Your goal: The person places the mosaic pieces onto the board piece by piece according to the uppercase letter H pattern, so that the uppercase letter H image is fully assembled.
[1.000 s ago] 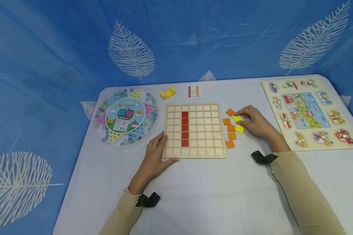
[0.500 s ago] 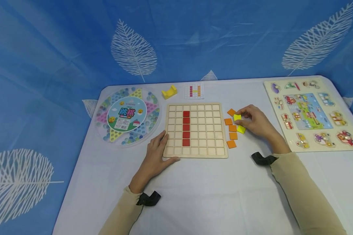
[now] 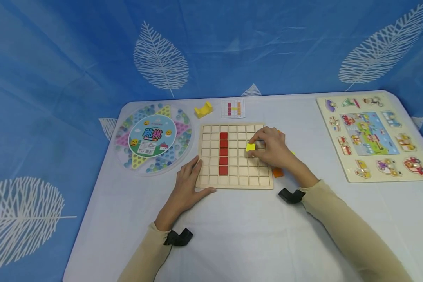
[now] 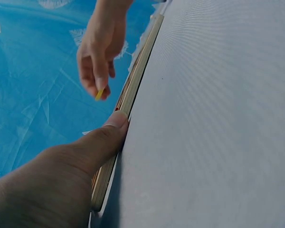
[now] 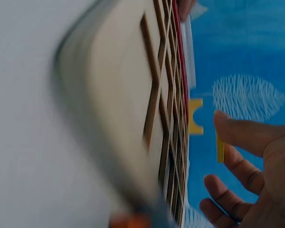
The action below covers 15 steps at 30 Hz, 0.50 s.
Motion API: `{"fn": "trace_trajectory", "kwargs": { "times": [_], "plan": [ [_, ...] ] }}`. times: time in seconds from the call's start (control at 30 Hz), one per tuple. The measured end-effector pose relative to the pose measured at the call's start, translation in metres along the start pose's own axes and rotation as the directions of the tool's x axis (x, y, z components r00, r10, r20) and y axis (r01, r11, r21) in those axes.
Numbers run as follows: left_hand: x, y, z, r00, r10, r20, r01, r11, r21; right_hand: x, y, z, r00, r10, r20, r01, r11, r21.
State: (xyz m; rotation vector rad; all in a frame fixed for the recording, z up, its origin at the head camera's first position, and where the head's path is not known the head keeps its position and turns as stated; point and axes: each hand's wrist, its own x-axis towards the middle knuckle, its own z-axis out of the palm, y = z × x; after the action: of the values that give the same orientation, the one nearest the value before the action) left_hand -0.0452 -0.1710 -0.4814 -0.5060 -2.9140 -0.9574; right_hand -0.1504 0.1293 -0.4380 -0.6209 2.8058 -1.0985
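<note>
In the head view a wooden grid board [image 3: 233,181] lies on the white table, with a column of several red tiles [image 3: 223,152] in its cells. My right hand [image 3: 272,148] pinches a yellow square tile [image 3: 250,147] between thumb and finger over the right half of the board. The right wrist view shows that tile [image 5: 220,150] edge-on, held off the board. At the board's front left corner rests my left hand [image 3: 186,188], fingers along the left side and thumb at the front edge. Orange tiles [image 3: 277,172] right of the board are mostly hidden behind my right hand.
Behind the board lie a yellow notched block [image 3: 203,110] and a pattern card [image 3: 233,108]. A round Chinese checkers set [image 3: 151,137] sits to the left. On the right lies a wooden picture puzzle [image 3: 373,133]. Blue cloth hangs behind the table.
My right hand has lifted one yellow tile from beside the orange ones and carried it left over the board. My left hand has stayed at the board's corner.
</note>
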Motion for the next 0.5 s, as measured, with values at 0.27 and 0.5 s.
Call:
{"fn": "trace_trajectory", "kwargs": {
  "times": [0.27,0.5],
  "plan": [
    [0.0,0.001,0.001,1.0,-0.009,0.001,0.009,1.0,0.01,0.015,-0.022,0.029,1.0,-0.009,0.029,0.009,1.0,-0.004],
    [0.0,0.0,-0.001,1.0,-0.018,0.012,0.018,1.0,0.013,0.021,-0.024,0.04,0.999,0.011,0.043,-0.011,1.0,-0.011]
  ]
}}
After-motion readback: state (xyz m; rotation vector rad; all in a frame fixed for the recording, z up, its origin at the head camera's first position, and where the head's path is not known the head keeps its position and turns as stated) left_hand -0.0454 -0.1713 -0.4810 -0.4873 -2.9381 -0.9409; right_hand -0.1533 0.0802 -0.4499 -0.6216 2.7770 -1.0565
